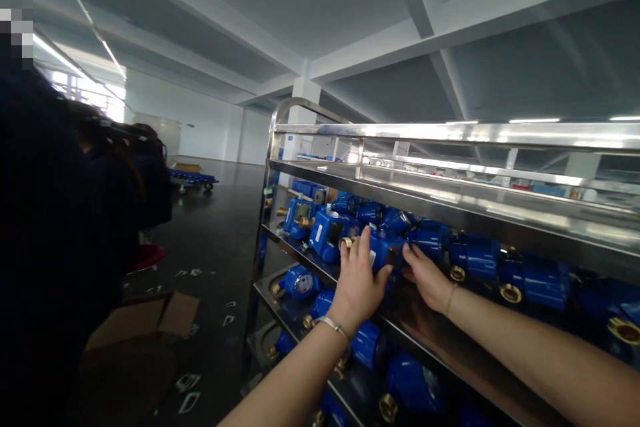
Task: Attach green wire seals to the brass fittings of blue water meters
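While a stainless-steel rack (pixel 430 205) is running out of frame at right, dark-clothed co-workers (pixel 145 173) are merging into shadow at left, the nearest one cut off by the edge. An open cardboard box (pixel 135 323) is showing only partly below them. Blue water meters (pixel 300 283) are lining the shelves, some disappearing behind the left forearm. Under the top shelf, one boxy blue meter (pixel 387 248) is sitting between both hands; its base is hard to make out. The left hand (pixel 357 280) is holding its left side, covering much of the casing. The right hand (pixel 427 278) is curling against its right side; whether it is gripping, I cannot tell. A thin bracelet (pixel 333 327) is circling the left wrist.
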The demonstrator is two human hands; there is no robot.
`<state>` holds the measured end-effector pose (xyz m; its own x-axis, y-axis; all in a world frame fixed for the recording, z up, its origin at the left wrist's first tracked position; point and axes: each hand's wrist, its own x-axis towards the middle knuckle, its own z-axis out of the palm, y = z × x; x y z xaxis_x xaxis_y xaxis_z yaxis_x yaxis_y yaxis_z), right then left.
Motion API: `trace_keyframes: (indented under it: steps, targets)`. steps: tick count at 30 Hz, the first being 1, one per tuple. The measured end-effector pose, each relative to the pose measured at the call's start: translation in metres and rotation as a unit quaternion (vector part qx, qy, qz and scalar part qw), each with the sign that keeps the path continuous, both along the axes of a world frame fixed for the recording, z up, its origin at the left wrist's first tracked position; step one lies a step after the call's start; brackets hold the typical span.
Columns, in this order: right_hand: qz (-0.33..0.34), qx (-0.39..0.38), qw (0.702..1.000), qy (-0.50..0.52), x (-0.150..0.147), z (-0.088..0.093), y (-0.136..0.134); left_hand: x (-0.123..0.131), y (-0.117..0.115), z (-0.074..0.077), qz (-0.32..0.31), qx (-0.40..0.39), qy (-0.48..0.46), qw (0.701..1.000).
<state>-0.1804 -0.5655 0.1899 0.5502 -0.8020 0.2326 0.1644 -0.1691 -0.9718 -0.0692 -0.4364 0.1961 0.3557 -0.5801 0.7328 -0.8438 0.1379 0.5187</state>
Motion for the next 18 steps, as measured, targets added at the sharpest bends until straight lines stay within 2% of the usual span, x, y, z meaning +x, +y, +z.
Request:
trace_keyframes:
  steps: [4,8,14,18]
  targets:
    - [0.029,0.033,0.999,0.024,-0.005,0.001,0.014,0.025,0.021,-0.021,-0.040,-0.057,0.034,0.997]
    - [0.025,0.054,0.997,0.051,-0.008,0.007,0.022,0.046,0.028,-0.040,-0.012,-0.092,0.079,0.993]
    - [-0.044,0.012,0.995,0.087,-0.032,0.012,0.044,0.061,0.038,-0.054,0.009,-0.062,0.093,0.994]
    - [-0.086,-0.027,0.989,0.114,-0.068,0.014,0.087,0.063,0.070,-0.073,0.013,-0.029,0.110,0.993]
